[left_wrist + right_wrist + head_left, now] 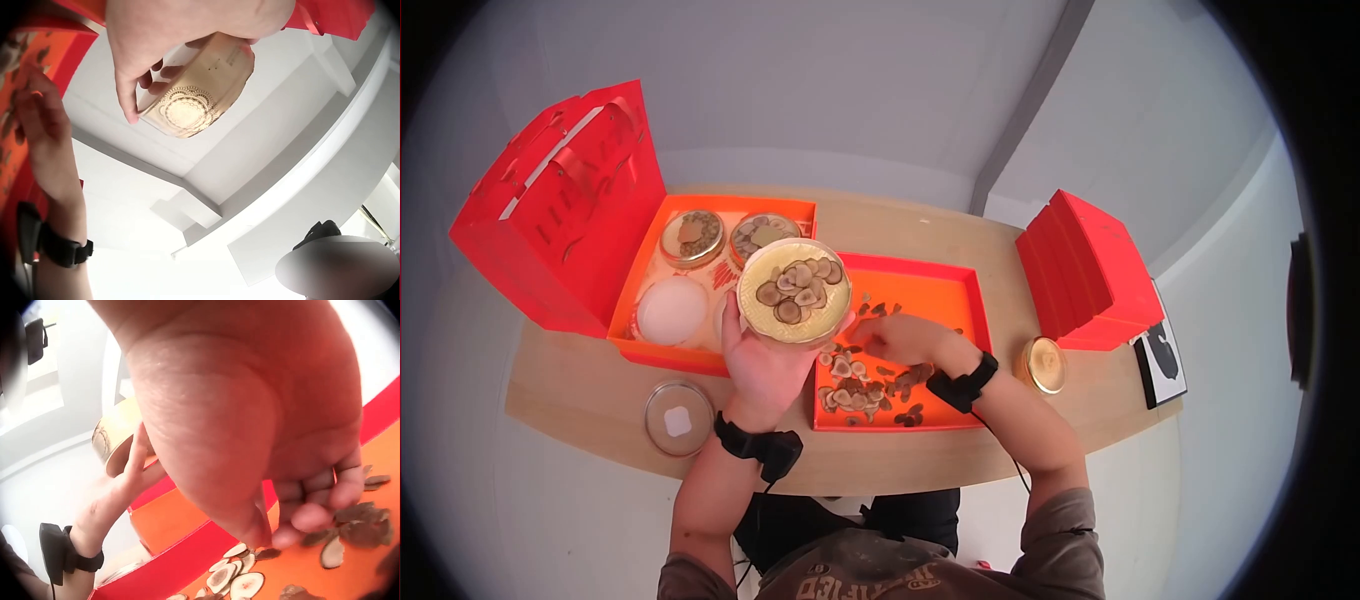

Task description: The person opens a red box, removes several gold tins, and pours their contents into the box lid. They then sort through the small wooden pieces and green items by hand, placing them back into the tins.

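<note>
My left hand [762, 372] holds up a round tub [825, 312] with a gold inside, its fingers and thumb around the side. Pale, dark-rimmed dried slices [802, 284] lie heaped in it. The left wrist view shows the tub's gold wall [194, 106] with a lacy round pattern. My right hand [892, 338] is down in the shallow orange tray [950, 295], fingers bent, fingertips right at some brown slices [364, 526]. I cannot tell whether a slice is pinched there. Loose pale slices [240, 575] lie nearby on the tray floor.
Left of the tray, an orange-lined gift box [625, 300] holds two lidded round tubs and a white disc. Behind it stands a red paper bag [570, 215]. A clear round lid [679, 418] lies front left. A gold tub [1041, 365] and a red box [1090, 275] stand right.
</note>
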`<state>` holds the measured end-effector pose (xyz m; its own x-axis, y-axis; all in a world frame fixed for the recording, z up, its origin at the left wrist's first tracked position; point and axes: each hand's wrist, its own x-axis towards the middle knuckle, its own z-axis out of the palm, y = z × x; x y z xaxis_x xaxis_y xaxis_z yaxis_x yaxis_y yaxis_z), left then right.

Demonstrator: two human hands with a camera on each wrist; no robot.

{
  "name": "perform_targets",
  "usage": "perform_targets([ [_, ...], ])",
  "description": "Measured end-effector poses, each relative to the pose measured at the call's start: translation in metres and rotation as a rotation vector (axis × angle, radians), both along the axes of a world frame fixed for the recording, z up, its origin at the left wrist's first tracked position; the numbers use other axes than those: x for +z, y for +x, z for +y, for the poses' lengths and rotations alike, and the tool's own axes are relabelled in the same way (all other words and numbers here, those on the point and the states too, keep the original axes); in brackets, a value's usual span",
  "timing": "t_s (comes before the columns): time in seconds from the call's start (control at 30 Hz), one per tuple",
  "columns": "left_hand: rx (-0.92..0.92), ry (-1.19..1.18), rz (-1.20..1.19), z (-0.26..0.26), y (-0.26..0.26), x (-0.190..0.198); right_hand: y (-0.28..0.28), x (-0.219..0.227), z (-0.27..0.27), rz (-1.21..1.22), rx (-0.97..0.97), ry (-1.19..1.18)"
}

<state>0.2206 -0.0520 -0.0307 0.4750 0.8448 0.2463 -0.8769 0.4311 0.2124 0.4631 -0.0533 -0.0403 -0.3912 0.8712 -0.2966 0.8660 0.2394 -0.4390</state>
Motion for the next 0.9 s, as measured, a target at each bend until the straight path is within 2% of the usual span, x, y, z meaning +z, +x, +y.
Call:
perform_targets([
  [0.03,0.004,0.008,0.002,0.000,0.000,0.000,-0.001,0.004,0.000,-0.002,-0.003,0.001],
  [0.1,0.000,-0.002,0.001,0.000,0.000,0.001,-0.006,0.015,0.000,-0.195,-0.061,-0.117],
  [0.2,0.001,-0.020,-0.002,-0.001,-0.001,0.002,-0.008,0.019,0.001,-0.201,-0.128,-0.125],
  [0.3,-0.005,-0.002,0.000,-0.001,0.000,0.000,-0.029,0.055,-0.019,-0.073,-0.216,-0.249],
  [0.43,-0.009,-0.020,-0.011,-0.001,0.000,0.002,-0.016,0.024,-0.011,-0.088,-0.206,-0.204],
  [0.5,0.002,-0.017,-0.003,-0.001,0.000,0.001,-0.006,0.014,-0.002,-0.195,-0.086,-0.028],
  [0.53,0.008,-0.010,0.004,0.000,0.001,0.000,-0.005,0.009,-0.001,-0.195,-0.087,-0.029],
  [0.6,-0.001,-0.004,-0.002,0.000,0.001,-0.001,-0.007,0.004,-0.001,-0.072,-0.037,0.041],
  [0.73,-0.015,0.014,-0.012,-0.001,0.001,0.000,-0.020,0.004,-0.005,-0.052,0.022,-0.012],
  [0.8,-0.019,0.007,-0.016,0.000,0.001,0.000,-0.025,0.009,-0.004,-0.159,-0.060,-0.128],
  [0.83,-0.021,-0.001,-0.023,0.000,0.001,0.000,-0.024,0.010,-0.002,-0.160,-0.057,-0.128],
  [0.9,-0.014,0.004,-0.019,-0.001,0.001,0.000,-0.022,0.015,0.002,-0.311,-0.084,-0.075],
])
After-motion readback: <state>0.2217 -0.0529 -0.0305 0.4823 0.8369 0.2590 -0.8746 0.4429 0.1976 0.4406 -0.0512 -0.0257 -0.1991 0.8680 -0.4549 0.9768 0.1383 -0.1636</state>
